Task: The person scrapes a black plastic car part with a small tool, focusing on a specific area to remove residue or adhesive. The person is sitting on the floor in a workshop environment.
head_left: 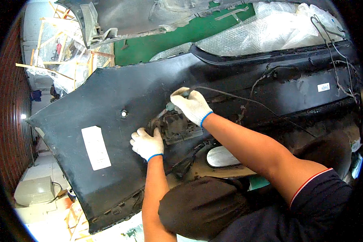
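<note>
Two gloved hands on our bumper [109,97] | left hand [147,144] pressed beside the dusty bracket [176,127] | right hand [190,105] clenched round a tool handle [170,107] above it

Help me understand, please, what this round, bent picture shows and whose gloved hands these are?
The picture comes from a wide camera on a person's head, looking down, so straight edges curve near the rim. Both hands are that person's own, in white work gloves. A big black car bumper lies inside-up before them, with a white sticker and loose wires. The left hand rests beside a dusty fitting mounted on the bumper. The right hand grips a tool with a greenish handle against that fitting. Bubble wrap lies behind.
</note>
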Demonstrator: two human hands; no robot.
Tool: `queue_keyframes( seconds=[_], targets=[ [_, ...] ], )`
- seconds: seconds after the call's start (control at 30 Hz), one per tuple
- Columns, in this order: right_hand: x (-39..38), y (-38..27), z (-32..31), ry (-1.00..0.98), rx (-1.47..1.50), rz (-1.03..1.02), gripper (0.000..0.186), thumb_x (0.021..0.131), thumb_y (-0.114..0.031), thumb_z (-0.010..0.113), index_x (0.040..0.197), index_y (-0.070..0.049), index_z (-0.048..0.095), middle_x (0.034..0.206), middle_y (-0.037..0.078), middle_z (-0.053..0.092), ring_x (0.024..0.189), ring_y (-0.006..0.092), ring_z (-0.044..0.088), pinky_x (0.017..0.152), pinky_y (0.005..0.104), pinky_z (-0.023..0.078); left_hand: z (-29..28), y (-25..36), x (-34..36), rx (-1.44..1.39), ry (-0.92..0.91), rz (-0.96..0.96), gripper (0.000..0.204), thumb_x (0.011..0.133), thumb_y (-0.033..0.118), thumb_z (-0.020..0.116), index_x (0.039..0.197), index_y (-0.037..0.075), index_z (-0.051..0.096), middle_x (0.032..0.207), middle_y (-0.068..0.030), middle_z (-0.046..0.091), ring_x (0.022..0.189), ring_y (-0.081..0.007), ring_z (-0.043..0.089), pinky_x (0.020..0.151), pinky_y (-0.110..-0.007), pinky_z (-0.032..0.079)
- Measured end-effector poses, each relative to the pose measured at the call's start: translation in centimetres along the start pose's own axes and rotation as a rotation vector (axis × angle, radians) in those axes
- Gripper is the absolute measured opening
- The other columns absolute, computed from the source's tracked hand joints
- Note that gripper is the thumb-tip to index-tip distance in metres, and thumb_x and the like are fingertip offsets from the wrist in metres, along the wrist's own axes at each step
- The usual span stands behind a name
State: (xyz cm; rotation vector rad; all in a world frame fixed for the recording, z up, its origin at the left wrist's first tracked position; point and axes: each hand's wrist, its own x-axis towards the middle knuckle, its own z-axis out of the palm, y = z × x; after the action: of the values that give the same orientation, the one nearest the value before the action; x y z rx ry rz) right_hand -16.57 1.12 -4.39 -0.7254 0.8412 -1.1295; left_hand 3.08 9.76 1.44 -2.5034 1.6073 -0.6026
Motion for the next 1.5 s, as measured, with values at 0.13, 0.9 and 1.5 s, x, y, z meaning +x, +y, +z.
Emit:
queue_keyframes(
  seconds=[0.13,0.9,1.5],
  targets=[
    [1.0,-2.0,-1.4,0.08,0.137,0.021,0.019,0.099,-0.024,0.072,0.104,-0.005,0.074,0.083,0.002,0.069,0.073,0.0113,0.062,0.067,0.0299,0.051,-0.1,0.0,0.0,0.002,-0.013,-0.011,0.058,0.082,0.049,0.086,0.118,0.006,0.072,0.12,-0.0199,0.067,0.112,-0.0418,0.065,0.093,-0.055,0.057],
    [-0.1,0.7,0.4,-0.062,-0.023,0.015,0.019,0.098,-0.024,0.069,0.099,-0.006,0.076,0.079,0.002,0.07,0.072,0.0105,0.063,0.065,0.0308,0.051,0.2,0.1,0.1,-0.015,-0.003,-0.042,0.054,0.079,0.044,0.089,0.115,0.007,0.073,0.119,-0.0196,0.068,0.111,-0.042,0.066,0.091,-0.055,0.057],
    [-0.3,1.1,0.4,-0.108,-0.043,0.036,0.016,0.1,-0.021,0.069,0.099,-0.006,0.074,0.077,0.0,0.067,0.068,0.0076,0.058,0.062,0.0301,0.048,-0.2,0.6,0.0,-0.021,0.002,-0.046,0.055,0.08,0.045,0.087,0.117,0.007,0.074,0.12,-0.0207,0.068,0.113,-0.0432,0.065,0.093,-0.055,0.056]
  ],
)
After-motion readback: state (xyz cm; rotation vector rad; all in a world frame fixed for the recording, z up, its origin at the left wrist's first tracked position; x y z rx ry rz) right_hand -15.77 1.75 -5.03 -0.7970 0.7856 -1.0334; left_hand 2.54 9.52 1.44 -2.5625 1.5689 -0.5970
